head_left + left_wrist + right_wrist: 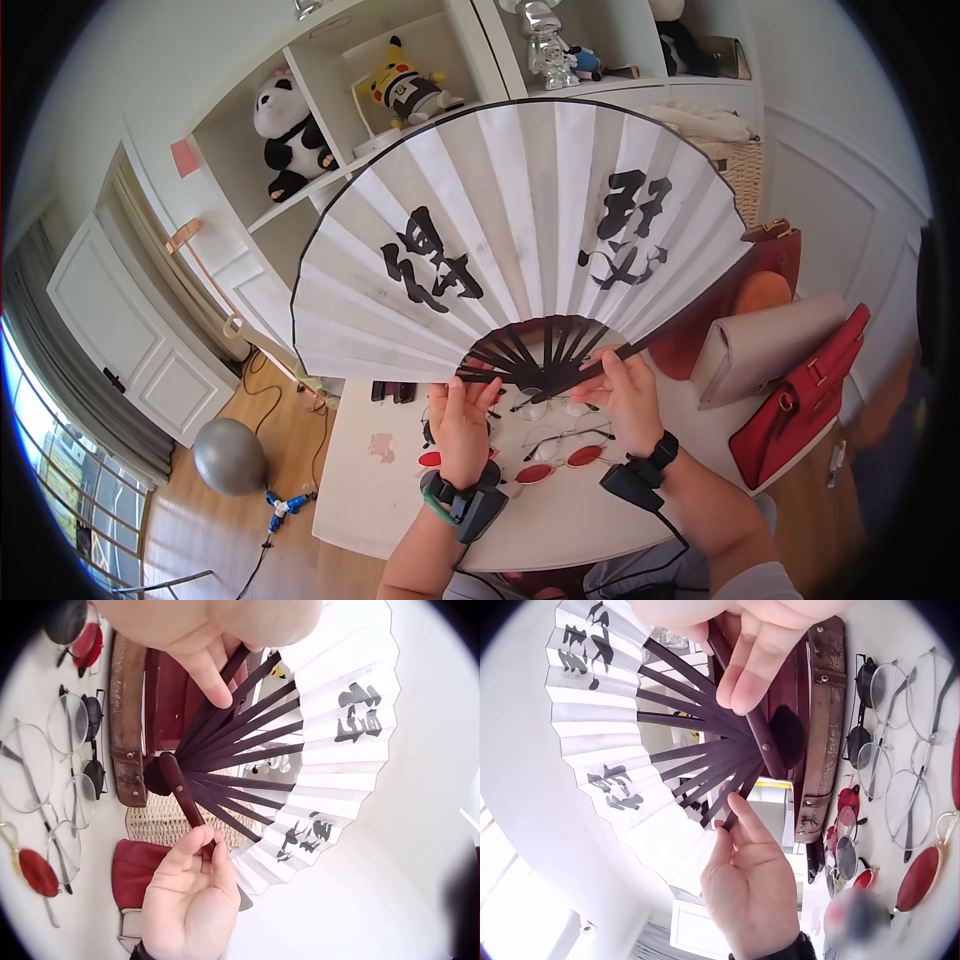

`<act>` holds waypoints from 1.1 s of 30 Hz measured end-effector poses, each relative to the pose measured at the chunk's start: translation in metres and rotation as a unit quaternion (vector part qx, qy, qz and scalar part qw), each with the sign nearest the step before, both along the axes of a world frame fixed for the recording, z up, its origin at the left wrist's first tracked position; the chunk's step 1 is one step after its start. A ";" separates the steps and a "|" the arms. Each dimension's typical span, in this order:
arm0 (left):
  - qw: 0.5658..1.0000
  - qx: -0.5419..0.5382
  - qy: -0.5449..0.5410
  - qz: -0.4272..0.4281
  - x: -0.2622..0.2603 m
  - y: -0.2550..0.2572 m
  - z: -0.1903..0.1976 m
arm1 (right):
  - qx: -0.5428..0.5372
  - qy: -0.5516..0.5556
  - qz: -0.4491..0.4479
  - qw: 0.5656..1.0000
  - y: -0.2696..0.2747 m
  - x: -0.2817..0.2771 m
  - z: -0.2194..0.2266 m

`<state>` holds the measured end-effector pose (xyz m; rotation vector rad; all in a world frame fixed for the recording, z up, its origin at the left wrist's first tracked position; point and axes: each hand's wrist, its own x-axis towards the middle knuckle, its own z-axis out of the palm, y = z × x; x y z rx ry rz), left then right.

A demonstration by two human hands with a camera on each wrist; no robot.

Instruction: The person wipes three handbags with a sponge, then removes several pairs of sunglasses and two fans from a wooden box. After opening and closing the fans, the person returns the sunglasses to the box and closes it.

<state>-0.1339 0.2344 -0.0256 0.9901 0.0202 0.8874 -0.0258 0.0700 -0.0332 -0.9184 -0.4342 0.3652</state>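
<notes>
A white folding fan [520, 210] with black brush-written characters is spread wide in front of me, its paper upright above the table. Dark wooden ribs [247, 739] run together at a pivot at the bottom. My left hand [462, 430] pinches the guard stick on the left side between thumb and fingers. On the other side, my right hand [622, 400] grips the right guard stick, fingers along the wood in the right wrist view. Beneath the hands lie round clear glasses [909, 810] and red-tinted glasses [560, 465].
The white table [370, 510] carries a red handbag [800, 400] and a beige bag [770, 350] at the right. A brown-and-red case [127, 727] stands behind the fan. Shelves at the back hold a panda plush [290, 135] and a yellow plush [405, 85]. A grey ball [230, 457] sits on the floor.
</notes>
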 end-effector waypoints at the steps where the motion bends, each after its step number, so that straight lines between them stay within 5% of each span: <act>1: 1.000 -0.007 0.002 -0.003 0.000 0.000 0.000 | 0.003 0.007 -0.004 1.000 0.000 0.000 0.001; 33: 0.999 0.006 0.032 0.013 0.000 0.000 -0.002 | 0.016 0.016 0.007 1.000 0.000 0.003 -0.002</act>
